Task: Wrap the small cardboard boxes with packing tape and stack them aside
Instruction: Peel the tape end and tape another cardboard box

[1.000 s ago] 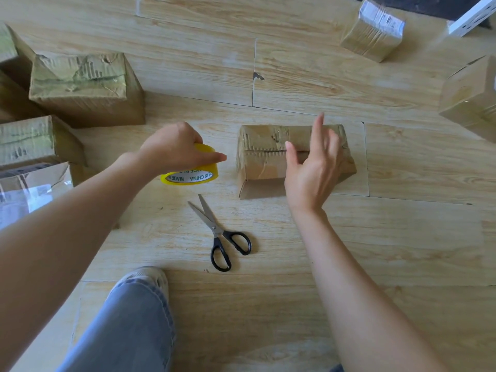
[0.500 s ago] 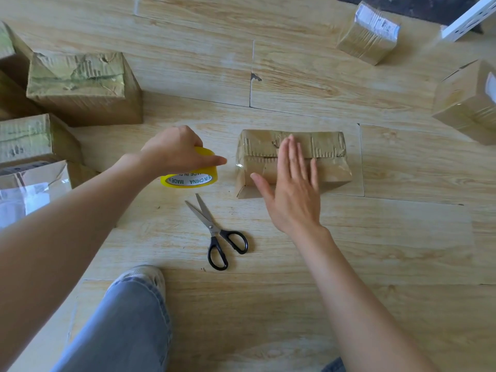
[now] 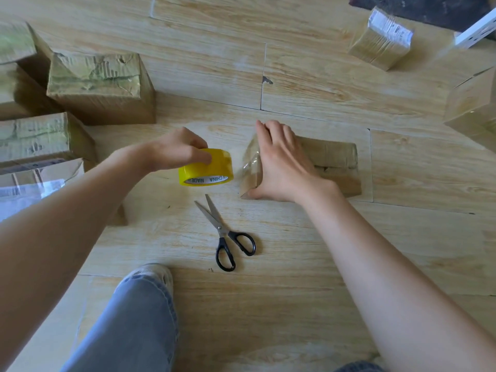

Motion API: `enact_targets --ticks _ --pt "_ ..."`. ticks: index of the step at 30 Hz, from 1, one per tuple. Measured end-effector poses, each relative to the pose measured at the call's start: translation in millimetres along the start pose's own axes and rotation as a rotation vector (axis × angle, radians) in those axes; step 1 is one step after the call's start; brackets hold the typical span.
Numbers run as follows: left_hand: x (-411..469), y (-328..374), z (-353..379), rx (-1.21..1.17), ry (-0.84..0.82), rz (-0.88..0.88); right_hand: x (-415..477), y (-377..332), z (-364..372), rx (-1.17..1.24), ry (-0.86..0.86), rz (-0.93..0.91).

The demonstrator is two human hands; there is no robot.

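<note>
A small flat cardboard box (image 3: pixel 332 159), partly covered in clear tape, lies on the wooden floor in the middle of the view. My right hand (image 3: pixel 281 162) lies over its left end, fingers spread across the top and thumb at the near left corner. A strip of clear tape runs from that end toward the yellow tape roll (image 3: pixel 205 167), which my left hand (image 3: pixel 177 150) grips from above just left of the box.
Black-handled scissors (image 3: pixel 228 232) lie on the floor near the box. Several taped boxes (image 3: pixel 102 84) are grouped at the left. Two more wrapped boxes (image 3: pixel 381 38) sit at the upper right. My jeans leg and shoe (image 3: pixel 139 304) are at the bottom.
My right hand slid left from the box's middle to its left end, pressing the tape down. My left hand kept hold of the roll, which tilted slightly.
</note>
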State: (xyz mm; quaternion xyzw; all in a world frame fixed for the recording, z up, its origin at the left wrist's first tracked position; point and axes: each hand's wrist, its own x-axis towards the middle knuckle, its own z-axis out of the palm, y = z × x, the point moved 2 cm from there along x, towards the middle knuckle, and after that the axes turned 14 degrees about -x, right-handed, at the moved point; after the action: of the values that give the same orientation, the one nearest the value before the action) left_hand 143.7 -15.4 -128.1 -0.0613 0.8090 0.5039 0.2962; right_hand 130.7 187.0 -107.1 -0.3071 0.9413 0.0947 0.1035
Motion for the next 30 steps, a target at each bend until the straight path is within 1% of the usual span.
enact_targets --ticks 3,6,9,11,12,15,16,17,18,20,21,26,30 --pt "0 3 -12 0.033 0.032 0.044 -6 4 -3 0.125 0.079 0.030" --pt "4 11 -22 0.124 0.117 0.103 -11 11 -7 0.251 0.120 0.094" --pt "3 10 -26 0.326 0.273 0.033 -16 16 -15 0.346 0.147 0.132" --pt "-1 7 -26 0.293 0.314 0.007 -19 19 -18 0.381 0.160 0.141" --pt "-4 5 -27 0.220 0.304 0.026 -22 21 -19 0.401 0.170 0.149" --pt "-10 6 -34 -0.076 0.195 0.103 -32 33 -23 0.503 0.218 0.206" --pt "-11 7 -36 -0.086 0.191 0.122 -35 36 -24 0.530 0.227 0.212" --pt "-9 9 -38 -0.025 0.213 0.131 -38 38 -25 0.544 0.233 0.211" --pt "-7 12 -38 0.085 0.251 0.129 -42 38 -25 0.550 0.236 0.213" --pt "-6 16 -38 0.253 0.324 0.088 -47 40 -25 0.569 0.240 0.225" --pt "-6 17 -37 0.268 0.328 0.065 -49 42 -25 0.587 0.246 0.233" --pt "4 23 -28 0.166 0.285 -0.002 -61 54 -19 0.666 0.265 0.248" --pt "17 29 -18 0.148 0.176 -0.039 -66 60 -17 0.677 0.270 0.261"
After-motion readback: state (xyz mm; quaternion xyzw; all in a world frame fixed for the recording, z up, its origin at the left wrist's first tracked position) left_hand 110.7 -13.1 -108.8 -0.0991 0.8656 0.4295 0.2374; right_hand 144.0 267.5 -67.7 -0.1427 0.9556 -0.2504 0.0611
